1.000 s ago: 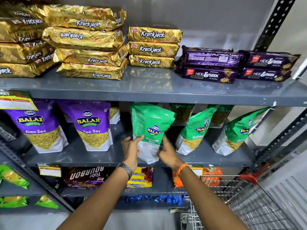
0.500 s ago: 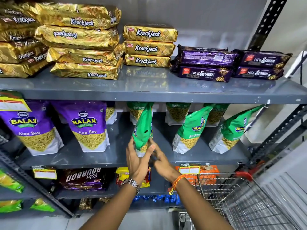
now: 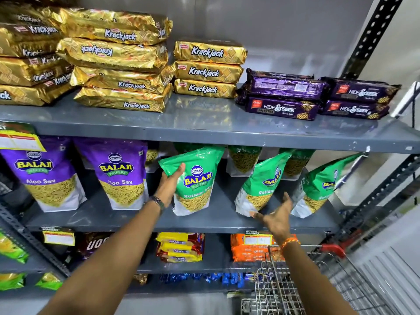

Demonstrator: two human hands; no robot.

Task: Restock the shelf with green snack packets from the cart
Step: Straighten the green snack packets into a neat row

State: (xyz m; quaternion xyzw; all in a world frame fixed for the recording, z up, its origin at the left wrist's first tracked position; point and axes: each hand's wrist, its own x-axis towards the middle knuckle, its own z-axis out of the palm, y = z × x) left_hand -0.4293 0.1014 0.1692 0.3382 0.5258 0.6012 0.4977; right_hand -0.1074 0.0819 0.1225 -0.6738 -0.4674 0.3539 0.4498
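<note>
- The left hand [image 3: 171,186] grips the left edge of a green snack packet [image 3: 196,181], which stands upright on the middle shelf [image 3: 204,220].
- The right hand [image 3: 276,215] is spread wide, palm up, holding nothing, just before a tilted green packet [image 3: 261,185].
- Purple packets [image 3: 121,172] stand at left; the cart [image 3: 302,283] sits below right.

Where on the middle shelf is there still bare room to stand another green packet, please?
The front strip of the middle shelf is bare. The widest gap lies between the green packet under the left hand and the next leaning green packet, where the right hand hovers. Between the two purple packets it is tight.
</note>
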